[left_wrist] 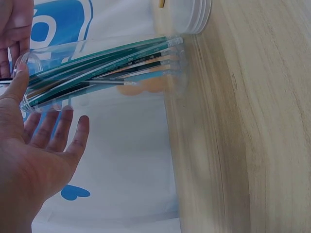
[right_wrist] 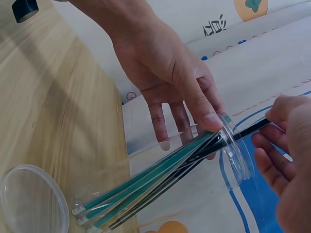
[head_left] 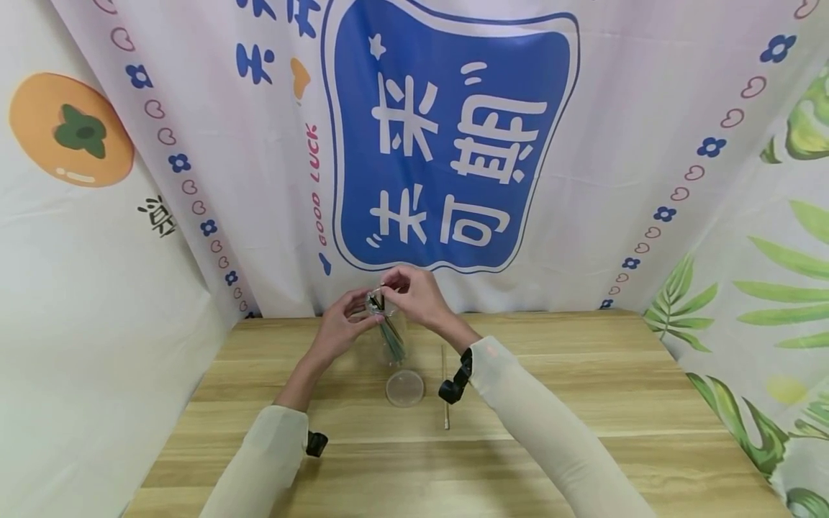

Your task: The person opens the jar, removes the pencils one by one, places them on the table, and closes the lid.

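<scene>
A clear plastic jar holds several green and black pencils, erasers down at the base end. My left hand grips the jar near its mouth, with the thumb on the rim and the fingers along the far side. At the opening, my right hand pinches the end of a dark pencil whose other end is inside the jar. The left wrist view also shows the left palm beside the jar, the right hand partly cut off at the top left.
On the wooden table, a round clear lid lies just in front of the jar. Right of it is a single light wooden pencil, partly beside the right wrist. A printed curtain hangs behind the table's back edge.
</scene>
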`<state>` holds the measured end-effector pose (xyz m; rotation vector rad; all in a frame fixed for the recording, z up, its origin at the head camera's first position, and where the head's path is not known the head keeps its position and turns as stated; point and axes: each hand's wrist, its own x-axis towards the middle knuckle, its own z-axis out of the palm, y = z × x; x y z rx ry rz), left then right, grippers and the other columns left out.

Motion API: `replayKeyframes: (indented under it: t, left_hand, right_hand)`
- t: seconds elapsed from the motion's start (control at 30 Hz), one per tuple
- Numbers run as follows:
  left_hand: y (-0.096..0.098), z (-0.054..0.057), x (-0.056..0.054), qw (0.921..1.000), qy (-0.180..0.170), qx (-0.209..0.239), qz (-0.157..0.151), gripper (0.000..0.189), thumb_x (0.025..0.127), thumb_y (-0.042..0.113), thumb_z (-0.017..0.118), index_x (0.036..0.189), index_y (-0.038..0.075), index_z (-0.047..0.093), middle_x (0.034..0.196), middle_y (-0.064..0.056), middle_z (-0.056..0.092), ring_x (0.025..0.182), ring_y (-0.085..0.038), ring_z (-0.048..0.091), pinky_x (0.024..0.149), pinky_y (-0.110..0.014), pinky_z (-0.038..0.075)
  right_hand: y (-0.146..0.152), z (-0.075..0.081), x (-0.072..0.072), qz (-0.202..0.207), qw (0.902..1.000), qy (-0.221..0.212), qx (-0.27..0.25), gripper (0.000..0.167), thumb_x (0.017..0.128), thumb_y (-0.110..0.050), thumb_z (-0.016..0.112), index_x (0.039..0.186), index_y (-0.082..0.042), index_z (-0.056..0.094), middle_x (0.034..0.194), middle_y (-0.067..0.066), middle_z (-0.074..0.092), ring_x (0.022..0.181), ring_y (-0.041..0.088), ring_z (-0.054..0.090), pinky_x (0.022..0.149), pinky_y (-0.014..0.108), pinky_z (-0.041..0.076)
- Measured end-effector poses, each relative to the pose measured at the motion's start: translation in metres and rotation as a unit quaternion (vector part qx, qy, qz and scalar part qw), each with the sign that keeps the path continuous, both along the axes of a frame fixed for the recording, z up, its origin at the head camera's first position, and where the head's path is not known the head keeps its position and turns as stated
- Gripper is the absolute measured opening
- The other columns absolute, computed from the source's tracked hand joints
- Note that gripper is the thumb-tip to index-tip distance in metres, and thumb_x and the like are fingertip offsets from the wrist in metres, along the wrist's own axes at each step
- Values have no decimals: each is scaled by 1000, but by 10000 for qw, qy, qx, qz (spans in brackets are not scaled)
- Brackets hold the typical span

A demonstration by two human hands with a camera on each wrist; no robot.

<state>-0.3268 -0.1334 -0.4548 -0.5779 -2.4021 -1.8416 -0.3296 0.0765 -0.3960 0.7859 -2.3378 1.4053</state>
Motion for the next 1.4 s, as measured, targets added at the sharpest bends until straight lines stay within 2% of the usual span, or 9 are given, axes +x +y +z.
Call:
replayKeyframes:
  t: [0.23,0.4,0.63,0.77,0.93,1.2,1.4]
  left_hand:
    - [0,0,0,10000,40,-18,31,69,92,13,84,152,0,52,145,-24,61,135,-38,60,109,-45,56]
    - [0,1,-1,10000,36,-34,75,71,92,11,84,153,-1,50,146,-25,61,135,-40,60,109,-48,55]
    - [3,4,-1,9999,-73,-87,46,70,93,2,81,153,-7,47,148,-31,57,137,-45,57,112,-53,52]
    - [3,4,0,9998,-133,-145,98,70,93,3,81,153,-6,47,148,-31,57,137,-45,57,111,-50,53]
    - [1,1,1,9999,-82,-45,90,70,92,10,84,153,0,51,147,-26,60,136,-40,59,110,-47,54]
    - [0,-1,1,10000,2,22,68,69,91,10,85,151,1,53,144,-25,62,133,-39,62,107,-40,57]
    - [0,-1,0,10000,10,-6,43,70,91,12,86,152,2,53,144,-25,62,133,-39,62,106,-38,58]
  right_hand:
    - [4,-1,2,-65,9990,-157,-413,7,98,-4,74,105,-3,73,97,10,75,83,21,71,74,25,61]
    - [7,0,2,-186,9955,-279,-885,7,96,-2,75,103,-1,73,100,14,75,84,21,73,74,23,60]
    - [14,-2,-2,-376,9865,-486,-1517,9,94,1,75,103,1,74,99,16,74,81,14,69,72,19,57]
    - [16,-1,-2,-371,9781,-684,-1930,11,93,4,74,104,3,73,97,15,73,81,16,69,74,22,60]
    - [20,2,-1,-360,9606,-1059,-2546,13,94,4,74,106,1,71,95,10,73,84,20,73,79,29,66]
    - [25,13,1,-198,9155,-1383,-3773,17,94,14,69,102,0,68,94,9,73,85,16,74,81,33,67]
    - [32,18,2,-156,8920,-1491,-4265,16,94,14,69,108,7,65,93,9,72,87,22,74,81,35,67]
